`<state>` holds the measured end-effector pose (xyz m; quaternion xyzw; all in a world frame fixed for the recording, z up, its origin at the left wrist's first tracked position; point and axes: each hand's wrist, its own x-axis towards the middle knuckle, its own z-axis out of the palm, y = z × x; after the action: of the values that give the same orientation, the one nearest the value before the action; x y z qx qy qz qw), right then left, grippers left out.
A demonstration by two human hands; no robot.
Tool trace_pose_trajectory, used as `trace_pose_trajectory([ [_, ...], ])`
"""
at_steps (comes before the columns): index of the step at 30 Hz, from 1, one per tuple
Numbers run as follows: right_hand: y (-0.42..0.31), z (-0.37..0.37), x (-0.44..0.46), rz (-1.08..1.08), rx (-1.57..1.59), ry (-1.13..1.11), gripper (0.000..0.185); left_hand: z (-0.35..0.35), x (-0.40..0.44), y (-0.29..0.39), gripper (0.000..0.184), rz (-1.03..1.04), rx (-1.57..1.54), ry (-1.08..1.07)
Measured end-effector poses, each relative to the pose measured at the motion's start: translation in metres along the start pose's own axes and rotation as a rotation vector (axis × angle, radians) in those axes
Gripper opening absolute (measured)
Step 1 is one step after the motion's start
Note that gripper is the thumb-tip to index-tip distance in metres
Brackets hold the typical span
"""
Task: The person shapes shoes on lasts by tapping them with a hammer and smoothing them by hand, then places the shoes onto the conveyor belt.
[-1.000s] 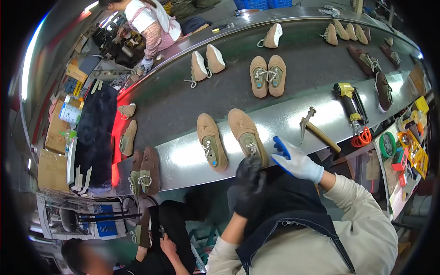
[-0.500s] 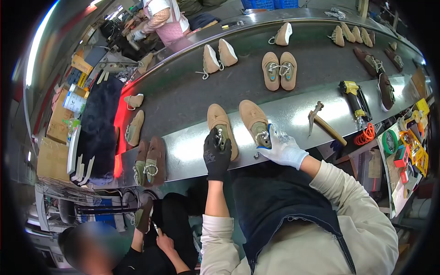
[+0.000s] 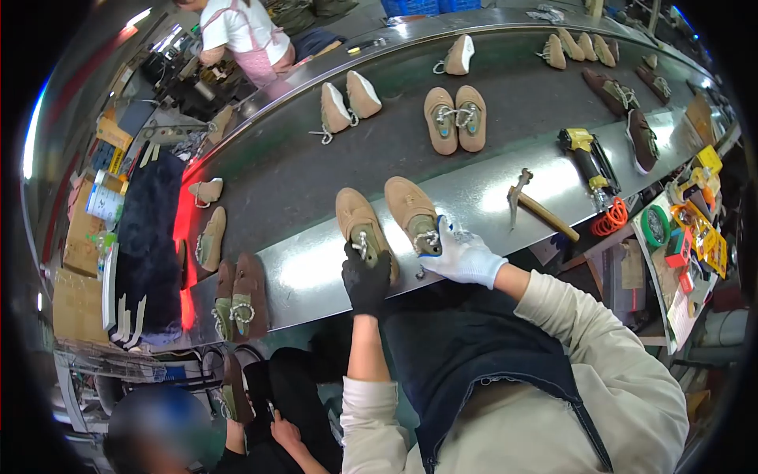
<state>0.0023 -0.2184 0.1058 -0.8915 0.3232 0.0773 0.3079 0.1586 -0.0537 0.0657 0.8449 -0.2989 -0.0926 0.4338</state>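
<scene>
Two tan slip-on shoes stand side by side on the metal ledge, toes pointing away from me. My left hand (image 3: 365,282), in a black glove, is closed around the heel end of the left tan shoe (image 3: 354,207). In a white glove with blue edging, my right hand (image 3: 467,256) grips the heel end of the right tan shoe (image 3: 406,197), thumb up beside its opening. Beaded cords lie inside both shoe openings. My palms hide the heels.
On the ledge to the right lie a hammer (image 3: 545,209) and a yellow-black air tool (image 3: 588,166). More tan shoes (image 3: 455,118) stand on the dark belt, and brown shoes (image 3: 249,296) at the left. Co-workers are at upper left (image 3: 241,35) and lower left (image 3: 292,411).
My left hand has moved from the right shoe's heel to the left shoe and grasped it. My open right hand has come left onto the right shoe and closed on it.
</scene>
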Motion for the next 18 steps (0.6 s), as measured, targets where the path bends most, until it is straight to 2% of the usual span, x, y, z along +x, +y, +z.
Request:
trace_pose_trajectory([
  [4, 0.007, 0.025, -0.033, -0.006, 0.114, 0.125, 0.103, 0.017, -0.054, 0.018, 0.086, -0.065, 0.058, -0.047],
  [9, 0.040, 0.067, -0.081, -0.081, 0.263, 0.234, 0.104, 0.069, -0.120, -0.009, 0.098, 0.155, -0.152, 0.092],
  [15, 0.054, 0.085, -0.076, -0.243, 0.470, 0.339, 0.109, 0.063, -0.128, 0.001, 0.090, 0.096, -0.148, 0.019],
  [18, 0.058, 0.087, -0.077, -0.240, 0.478, 0.302, 0.109, 0.059, -0.127, 0.000, 0.087, 0.065, -0.147, -0.022],
])
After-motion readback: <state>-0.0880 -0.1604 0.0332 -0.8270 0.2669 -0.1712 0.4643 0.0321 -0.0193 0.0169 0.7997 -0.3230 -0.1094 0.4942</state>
